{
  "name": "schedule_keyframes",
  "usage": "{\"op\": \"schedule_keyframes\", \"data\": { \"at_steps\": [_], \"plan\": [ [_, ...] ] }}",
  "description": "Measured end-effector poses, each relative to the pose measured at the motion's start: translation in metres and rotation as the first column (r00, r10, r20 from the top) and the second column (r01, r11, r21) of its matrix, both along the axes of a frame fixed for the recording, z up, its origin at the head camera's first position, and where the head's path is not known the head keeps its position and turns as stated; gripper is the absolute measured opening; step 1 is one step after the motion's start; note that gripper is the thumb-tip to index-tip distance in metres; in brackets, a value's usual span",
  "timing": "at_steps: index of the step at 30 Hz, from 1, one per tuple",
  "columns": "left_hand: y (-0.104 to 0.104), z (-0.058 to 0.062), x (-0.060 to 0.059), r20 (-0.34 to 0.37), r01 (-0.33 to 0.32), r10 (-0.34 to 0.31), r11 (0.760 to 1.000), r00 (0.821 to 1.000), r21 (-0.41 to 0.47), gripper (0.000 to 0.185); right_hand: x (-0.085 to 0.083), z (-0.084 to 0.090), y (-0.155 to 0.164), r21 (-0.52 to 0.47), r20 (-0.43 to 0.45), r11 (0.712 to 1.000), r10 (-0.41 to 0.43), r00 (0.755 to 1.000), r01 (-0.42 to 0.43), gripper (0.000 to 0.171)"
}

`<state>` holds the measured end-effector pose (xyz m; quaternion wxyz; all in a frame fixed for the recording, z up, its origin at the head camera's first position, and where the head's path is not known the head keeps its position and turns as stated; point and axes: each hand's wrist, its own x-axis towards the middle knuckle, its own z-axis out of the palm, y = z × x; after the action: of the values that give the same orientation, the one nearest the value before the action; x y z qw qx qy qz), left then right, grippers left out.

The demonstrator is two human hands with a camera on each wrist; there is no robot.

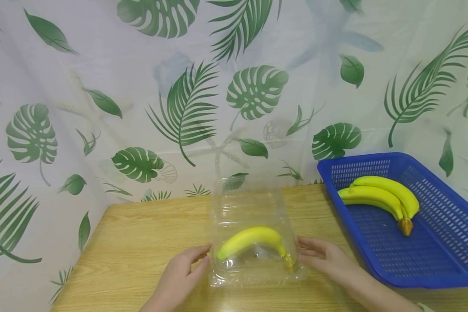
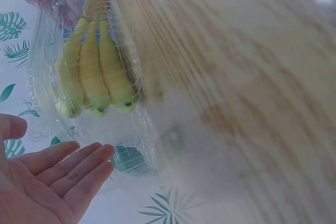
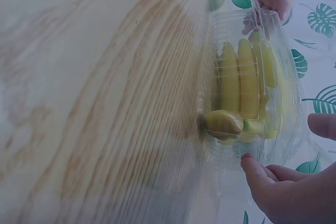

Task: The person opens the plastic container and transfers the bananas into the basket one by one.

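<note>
A clear plastic clamshell box (image 1: 253,281) stands on the wooden table with its lid raised at the back. Inside lies a bunch of yellow bananas (image 1: 255,236), green toward the tips; in the left wrist view the bananas (image 2: 93,72) show side by side through the clear wall. My left hand (image 1: 185,268) is at the box's left side, its fingers extended toward the wall. On the opposite side, my right hand (image 1: 327,260) has its fingertips right at the wall. The right wrist view shows the right hand (image 3: 286,187) with fingers lightly bent beside the brown stem end.
A blue plastic basket (image 1: 433,279) stands to the right, holding another bunch of bananas (image 1: 380,195). Behind the wooden table (image 1: 148,234) hangs a white cloth (image 1: 253,143) printed with green leaves, which also covers the left side.
</note>
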<state>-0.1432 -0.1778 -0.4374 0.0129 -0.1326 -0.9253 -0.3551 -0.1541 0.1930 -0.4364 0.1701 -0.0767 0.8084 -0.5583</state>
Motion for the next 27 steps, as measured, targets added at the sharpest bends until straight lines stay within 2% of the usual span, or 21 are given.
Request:
{"op": "schedule_keyframes", "data": {
  "at_steps": [11,18,21,27],
  "plan": [
    [-0.004,0.009,-0.003,-0.026,-0.040,0.039,0.999,0.999,-0.029,0.034,0.003,0.000,0.008,0.002,-0.018,1.000,-0.012,1.000,0.012,0.065],
    [-0.001,0.021,-0.007,-0.139,-0.017,0.003,0.995,0.990,-0.098,0.032,0.004,-0.001,0.016,-0.010,0.043,1.000,-0.014,0.999,0.014,0.067],
    [0.003,0.027,-0.010,-0.163,-0.001,-0.017,0.994,0.986,-0.112,0.031,0.006,0.000,0.018,-0.011,0.073,1.000,-0.019,0.997,0.020,0.069],
    [0.013,0.034,-0.015,-0.215,0.066,-0.103,0.983,0.971,-0.174,0.032,0.009,0.000,0.021,0.003,0.124,0.999,-0.041,0.991,0.041,0.072]
  ]
}}
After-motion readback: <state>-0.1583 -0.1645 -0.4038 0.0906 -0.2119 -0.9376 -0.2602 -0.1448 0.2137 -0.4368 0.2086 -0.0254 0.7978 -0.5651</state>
